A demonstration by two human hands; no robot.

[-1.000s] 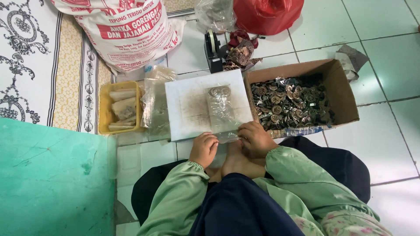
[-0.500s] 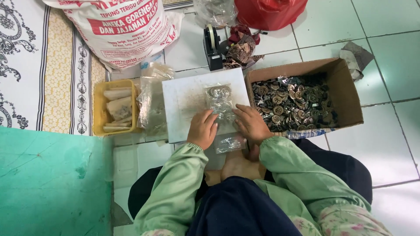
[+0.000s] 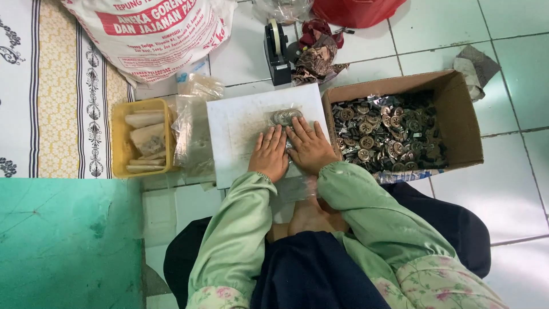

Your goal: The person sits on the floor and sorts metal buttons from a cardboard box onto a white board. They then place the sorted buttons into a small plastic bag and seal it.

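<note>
A white board point(image 3: 240, 123) lies on the tiled floor in front of me. On it rests a clear plastic bag of round brown pieces point(image 3: 284, 117). My left hand point(image 3: 269, 154) and my right hand point(image 3: 310, 146) lie flat side by side on the bag's near part, fingers stretched and pressing down. Only the bag's far end shows beyond my fingertips. Both arms wear light green sleeves.
An open cardboard box point(image 3: 457, 109) of wrapped round pieces stands right of the board. A yellow tray point(image 3: 117, 137) with filled bags and loose clear bags point(image 3: 194, 131) lie to the left. A tape dispenser point(image 3: 277, 51), a large printed sack point(image 3: 148, 34) and a green surface point(image 3: 63, 240) surround them.
Both hands have moved forward from the board's near edge onto the bag and flattened on it. The camera has come closer.
</note>
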